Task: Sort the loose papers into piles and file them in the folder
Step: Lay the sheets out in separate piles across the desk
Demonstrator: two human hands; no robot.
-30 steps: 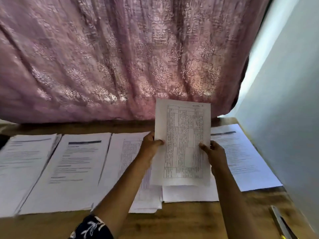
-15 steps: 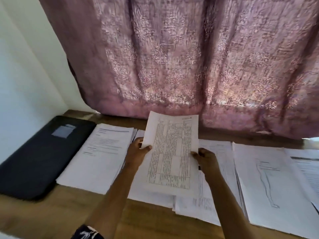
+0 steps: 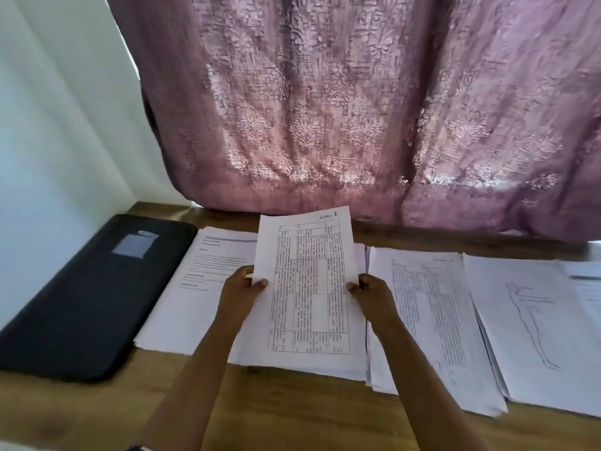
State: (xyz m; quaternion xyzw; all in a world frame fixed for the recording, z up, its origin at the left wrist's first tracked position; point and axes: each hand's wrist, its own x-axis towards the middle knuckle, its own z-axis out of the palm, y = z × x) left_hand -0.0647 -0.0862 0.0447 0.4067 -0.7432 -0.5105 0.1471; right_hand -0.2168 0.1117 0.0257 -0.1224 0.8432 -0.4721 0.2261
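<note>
I hold a white sheet with a printed table (image 3: pixel 309 288) tilted up over the desk. My left hand (image 3: pixel 242 294) pinches its left edge and my right hand (image 3: pixel 370 296) pinches its right edge. Under it lies a pile of papers (image 3: pixel 341 369). To its left is a pile headed with lines of text (image 3: pixel 208 275). Right of it lie a pile with a dense table (image 3: pixel 429 314) and a pile topped by a drawn figure (image 3: pixel 533 323). A black folder (image 3: pixel 81 304) lies closed at the far left.
A wooden desk (image 3: pixel 292 415) carries everything. A purple patterned curtain (image 3: pixel 357 109) hangs behind it, and a pale wall (image 3: pixel 58 125) stands on the left. Another paper (image 3: pixel 585 288) shows at the right edge.
The view has swung left along the desk, bringing the black folder and left wall into sight. Both hands keep the table sheet, now over a pile nearer the folder.
</note>
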